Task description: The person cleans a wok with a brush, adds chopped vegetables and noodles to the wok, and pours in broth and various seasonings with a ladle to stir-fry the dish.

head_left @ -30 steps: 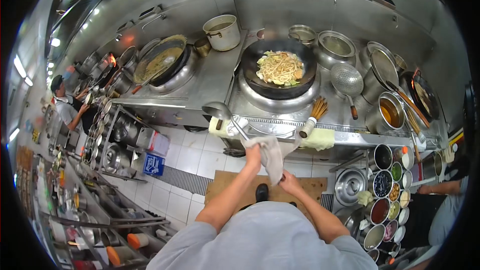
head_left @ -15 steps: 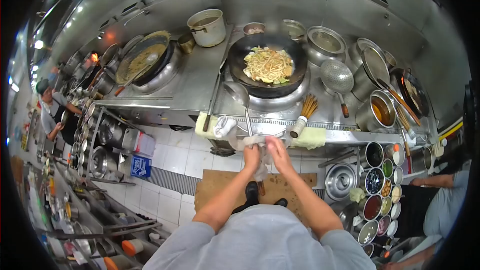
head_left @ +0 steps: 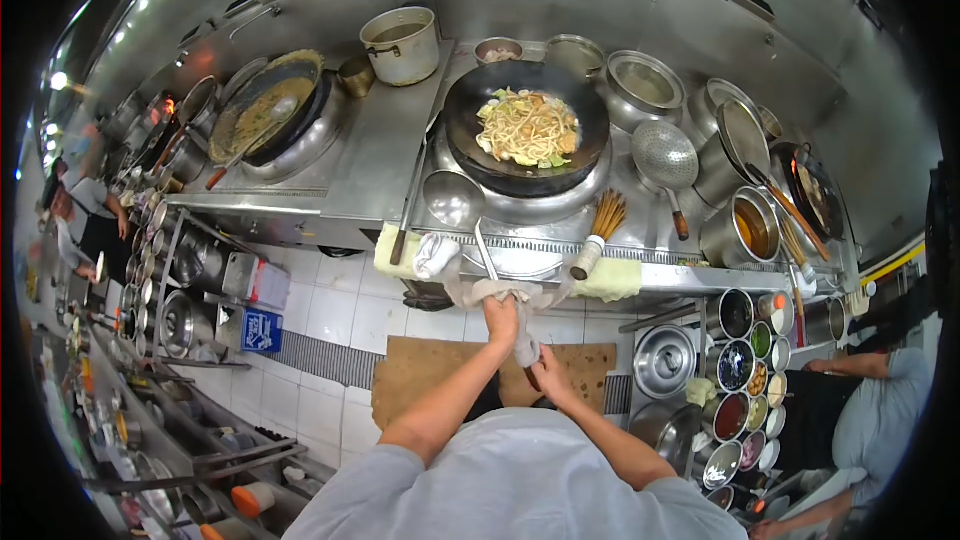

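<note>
My left hand (head_left: 501, 320) is closed round a greyish cloth (head_left: 505, 292) wrapped about the handle of a steel ladle (head_left: 454, 199). The ladle's bowl lies over the counter, left of the wok. Lower and to the right, my right hand (head_left: 550, 376) is closed near the handle's end, beside the cloth's hanging tail; what its fingers grip is too small to make out. Beyond the hands, a black wok (head_left: 468, 103) holds noodles with vegetables (head_left: 527, 127). A bamboo brush (head_left: 601, 233) rests at the counter's front edge.
A perforated skimmer (head_left: 665, 155) lies right of the wok. Further left are a large pan (head_left: 225, 140) of sauce and a white pot (head_left: 401, 46). Ingredient tins (head_left: 736, 365) stand at the lower right, near another person (head_left: 890, 400). A second person (head_left: 95, 220) is at the far left.
My right hand has moved from beside the left hand down to the handle's end. The ladle's bowl has shifted and turned, and the view has swung slightly.
</note>
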`<state>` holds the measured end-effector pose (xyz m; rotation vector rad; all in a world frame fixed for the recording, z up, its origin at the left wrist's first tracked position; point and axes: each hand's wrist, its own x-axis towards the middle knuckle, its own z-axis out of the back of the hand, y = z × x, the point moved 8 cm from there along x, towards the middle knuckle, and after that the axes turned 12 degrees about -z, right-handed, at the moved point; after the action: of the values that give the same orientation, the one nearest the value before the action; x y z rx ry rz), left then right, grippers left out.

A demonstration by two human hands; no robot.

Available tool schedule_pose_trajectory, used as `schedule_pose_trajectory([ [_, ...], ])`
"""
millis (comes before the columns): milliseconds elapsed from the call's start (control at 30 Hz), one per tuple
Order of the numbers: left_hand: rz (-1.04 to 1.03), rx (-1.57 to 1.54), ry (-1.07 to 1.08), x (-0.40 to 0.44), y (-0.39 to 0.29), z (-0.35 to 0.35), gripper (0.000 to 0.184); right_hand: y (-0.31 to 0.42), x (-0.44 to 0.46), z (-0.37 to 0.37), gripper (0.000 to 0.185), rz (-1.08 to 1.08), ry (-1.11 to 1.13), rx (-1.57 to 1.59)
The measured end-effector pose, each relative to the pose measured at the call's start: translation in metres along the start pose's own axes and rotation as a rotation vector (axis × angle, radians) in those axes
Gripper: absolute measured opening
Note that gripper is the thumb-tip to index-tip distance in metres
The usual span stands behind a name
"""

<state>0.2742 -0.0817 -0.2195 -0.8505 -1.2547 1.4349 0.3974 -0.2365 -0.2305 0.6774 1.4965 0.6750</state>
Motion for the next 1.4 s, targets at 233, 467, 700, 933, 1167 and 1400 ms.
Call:
schedule_pose_trajectory([
  [233,0.102,-0.312,-0.03,0.03,-0.008,-0.009,0.034,0.005,-0.03,0.016,0.039,0.113,-0.334,-0.715],
  [467,0.1,-0.264,0.06,0.028,-0.033,-0.003,0.026,-0.116,0.019,0.04,0.051,-0.018,-0.048,-0.693],
  [700,-0.123,-0.089,0.268,-0.005,-0.013,-0.015,0.026,0.006,0.049,-0.019,0.044,0.29,0.003,-0.653],
  [933,-0.384,0.087,0.502,-0.018,-0.018,0.002,0.023,0.156,0.023,0.036,0.032,0.482,-0.264,-0.4],
  [1167,-0.522,0.226,0.824,-0.057,-0.045,0.002,0.022,0.172,0.06,0.039,0.029,0.433,-0.22,0.215],
  [1400,-0.244,0.459,1.751,-0.125,0.164,0.051,0.04,0.372,-0.126,0.179,0.026,0.843,-0.446,0.277],
])
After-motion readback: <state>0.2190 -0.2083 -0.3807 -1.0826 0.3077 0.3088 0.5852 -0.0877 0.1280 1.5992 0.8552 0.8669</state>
